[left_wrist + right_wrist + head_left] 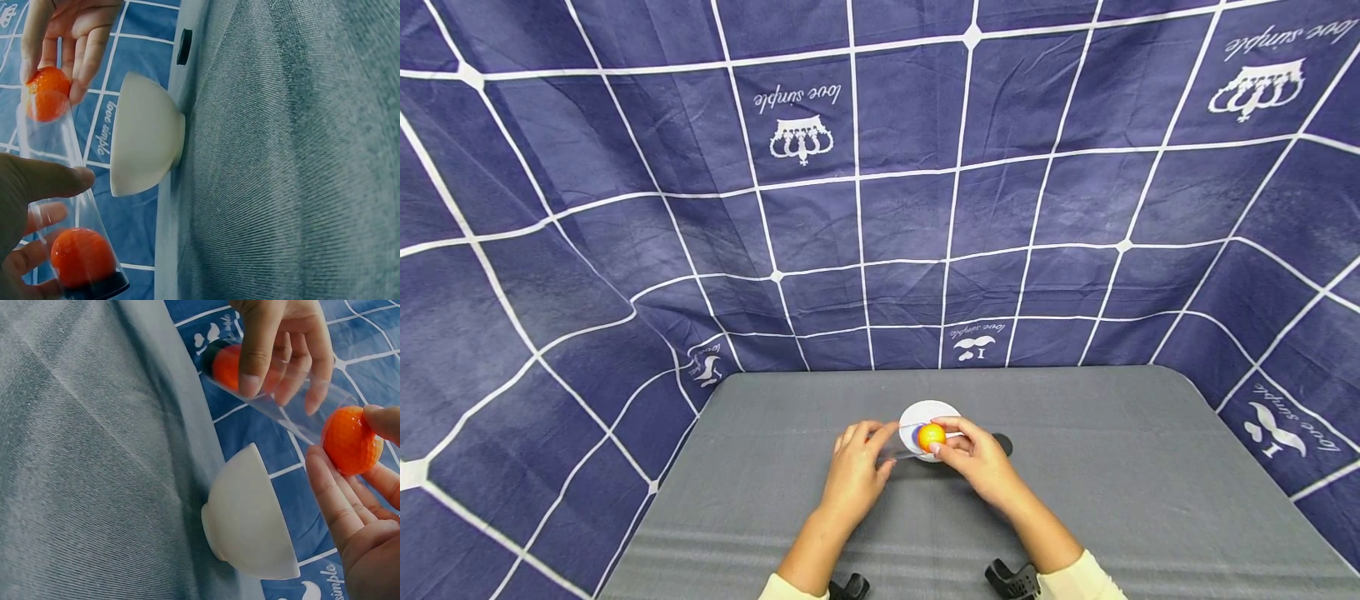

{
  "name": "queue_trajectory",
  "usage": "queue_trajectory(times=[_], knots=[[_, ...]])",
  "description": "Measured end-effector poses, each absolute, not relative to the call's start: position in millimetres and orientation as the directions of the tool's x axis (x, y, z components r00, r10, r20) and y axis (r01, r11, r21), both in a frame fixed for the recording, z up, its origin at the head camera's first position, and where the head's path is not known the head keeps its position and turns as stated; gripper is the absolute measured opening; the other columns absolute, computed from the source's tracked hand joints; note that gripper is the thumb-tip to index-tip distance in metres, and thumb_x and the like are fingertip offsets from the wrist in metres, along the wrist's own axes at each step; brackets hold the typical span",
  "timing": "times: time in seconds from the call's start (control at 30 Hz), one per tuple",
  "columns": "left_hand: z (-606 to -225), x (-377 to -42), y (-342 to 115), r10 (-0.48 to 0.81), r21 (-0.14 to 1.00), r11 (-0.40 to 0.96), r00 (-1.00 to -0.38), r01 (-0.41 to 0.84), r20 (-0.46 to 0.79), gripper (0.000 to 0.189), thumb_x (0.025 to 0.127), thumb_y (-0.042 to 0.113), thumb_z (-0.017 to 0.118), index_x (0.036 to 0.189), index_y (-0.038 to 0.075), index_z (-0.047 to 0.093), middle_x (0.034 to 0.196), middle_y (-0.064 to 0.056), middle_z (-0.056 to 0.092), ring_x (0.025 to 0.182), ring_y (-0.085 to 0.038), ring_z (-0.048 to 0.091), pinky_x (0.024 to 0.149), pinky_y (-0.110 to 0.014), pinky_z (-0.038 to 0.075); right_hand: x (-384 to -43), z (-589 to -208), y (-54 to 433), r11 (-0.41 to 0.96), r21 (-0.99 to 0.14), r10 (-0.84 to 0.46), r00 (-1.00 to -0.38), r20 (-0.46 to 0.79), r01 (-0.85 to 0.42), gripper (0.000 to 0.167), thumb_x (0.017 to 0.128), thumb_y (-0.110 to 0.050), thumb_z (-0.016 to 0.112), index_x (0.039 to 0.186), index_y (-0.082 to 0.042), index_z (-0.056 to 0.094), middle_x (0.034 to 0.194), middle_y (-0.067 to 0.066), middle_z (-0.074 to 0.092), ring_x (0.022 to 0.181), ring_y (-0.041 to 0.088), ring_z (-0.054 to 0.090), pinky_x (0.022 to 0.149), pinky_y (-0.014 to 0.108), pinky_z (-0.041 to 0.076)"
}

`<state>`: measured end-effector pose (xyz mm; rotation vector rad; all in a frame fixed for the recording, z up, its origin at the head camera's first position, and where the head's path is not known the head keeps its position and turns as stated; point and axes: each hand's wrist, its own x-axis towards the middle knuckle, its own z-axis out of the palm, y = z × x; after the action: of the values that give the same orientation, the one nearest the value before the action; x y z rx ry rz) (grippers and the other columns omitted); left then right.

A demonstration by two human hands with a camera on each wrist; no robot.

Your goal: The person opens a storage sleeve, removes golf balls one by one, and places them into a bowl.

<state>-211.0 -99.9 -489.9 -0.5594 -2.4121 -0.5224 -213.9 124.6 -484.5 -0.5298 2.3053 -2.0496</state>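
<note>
My left hand (853,473) grips a clear plastic tube (53,140) around its side, thumb across the wall. Inside, at the tube's black-capped end (97,286), sits an orange ball (82,256). At the opposite end, my right hand (985,467) pinches a dimpled orange golf ball (353,440) between thumb and fingers, right at the tube's mouth. The ball seems partly within the rim in the left wrist view. Below and beyond the hands stands a white bowl (250,519), upright on the table. Something purple (917,434) shows beside the ball in the head view; what it is I cannot tell.
A flat black disc (1002,444) lies on the grey cloth-covered table (820,400), to the right of the bowl. Blue cloth with white lines (910,217) hangs behind and at both sides. Black wrist mounts (1011,579) show near the sleeves.
</note>
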Motion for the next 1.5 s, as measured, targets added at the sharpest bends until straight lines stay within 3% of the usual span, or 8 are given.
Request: queue_trajectory(times=[0.2, 0.4, 0.63, 0.83, 1.07, 1.23, 1.5], knots=[[-491.3, -211.0, -100.6, 0.226, 0.295, 0.817, -0.746, 0.495, 0.626, 0.060, 0.067, 0.013, 0.092, 0.122, 0.019, 0.070, 0.105, -0.001, 0.068, 0.099, -0.022, 0.062, 0.087, -0.041, 0.049, -215.0, -482.9, 124.9, 0.066, -0.962, -0.256, -0.937, 0.239, -0.264, 0.043, 0.092, -0.006, 0.070, 0.132, 0.004, 0.058, 0.106, 0.022, 0.069, 0.086, 0.003, 0.067, 0.077, 0.018, 0.055], [-492.7, -212.1, -103.2, 0.184, 0.342, 0.816, -0.769, 0.466, 0.612, 0.061, 0.068, 0.013, 0.092, 0.124, 0.017, 0.068, 0.108, -0.003, 0.069, 0.100, -0.022, 0.063, 0.089, -0.042, 0.052, -217.7, -483.1, 124.0, 0.096, -0.967, -0.212, -0.954, 0.211, -0.235, 0.043, 0.091, -0.006, 0.071, 0.131, 0.001, 0.059, 0.102, 0.015, 0.072, 0.086, 0.005, 0.069, 0.075, 0.018, 0.054], [-496.2, -213.7, -105.7, 0.165, 0.373, 0.814, -0.792, 0.446, 0.588, 0.061, 0.070, 0.014, 0.091, 0.126, 0.016, 0.066, 0.109, -0.005, 0.069, 0.101, -0.024, 0.065, 0.088, -0.042, 0.054, -220.9, -487.0, 123.5, 0.173, -0.937, -0.209, -0.941, 0.266, -0.304, 0.044, 0.088, -0.007, 0.076, 0.129, 0.002, 0.062, 0.117, 0.022, 0.061, 0.092, 0.010, 0.068, 0.079, 0.018, 0.058], [-500.6, -215.2, -105.8, 0.157, 0.401, 0.795, -0.793, 0.455, 0.589, 0.059, 0.070, 0.012, 0.090, 0.123, 0.009, 0.065, 0.107, -0.008, 0.069, 0.097, -0.025, 0.066, 0.087, -0.043, 0.054, -225.8, -494.7, 122.4, 0.328, -0.839, -0.224, -0.898, 0.377, -0.434, 0.042, 0.085, -0.004, 0.079, 0.124, 0.001, 0.066, 0.110, 0.014, 0.064, 0.093, 0.019, 0.070, 0.081, 0.024, 0.060], [-502.0, -214.7, -104.8, 0.119, 0.474, 0.768, -0.824, 0.430, 0.554, 0.055, 0.073, 0.012, 0.089, 0.122, 0.007, 0.063, 0.106, -0.007, 0.068, 0.097, -0.025, 0.069, 0.086, -0.043, 0.055, -228.2, -496.8, 121.7, 0.498, -0.667, -0.281, -0.831, 0.481, -0.554, 0.041, 0.081, -0.004, 0.081, 0.120, -0.003, 0.067, 0.108, 0.006, 0.066, 0.090, 0.016, 0.069, 0.081, 0.029, 0.060], [-504.3, -214.9, -104.6, 0.089, 0.523, 0.750, -0.844, 0.406, 0.529, 0.056, 0.074, 0.013, 0.089, 0.123, 0.007, 0.062, 0.108, -0.007, 0.069, 0.098, -0.026, 0.071, 0.087, -0.043, 0.056, -230.3, -497.2, 119.5, 0.584, -0.568, -0.321, -0.808, 0.494, -0.579, 0.041, 0.081, -0.010, 0.081, 0.119, -0.004, 0.067, 0.109, 0.004, 0.067, 0.088, 0.014, 0.067, 0.081, 0.030, 0.059], [-504.7, -215.3, -104.7, 0.070, 0.554, 0.738, -0.860, 0.385, 0.505, 0.056, 0.074, 0.011, 0.089, 0.123, 0.006, 0.062, 0.111, -0.008, 0.069, 0.100, -0.026, 0.071, 0.089, -0.045, 0.056, -233.1, -495.9, 118.4, 0.636, -0.521, -0.351, -0.815, 0.461, -0.569, 0.040, 0.083, -0.017, 0.080, 0.120, -0.008, 0.069, 0.109, -0.001, 0.067, 0.088, 0.011, 0.065, 0.081, 0.027, 0.057]])
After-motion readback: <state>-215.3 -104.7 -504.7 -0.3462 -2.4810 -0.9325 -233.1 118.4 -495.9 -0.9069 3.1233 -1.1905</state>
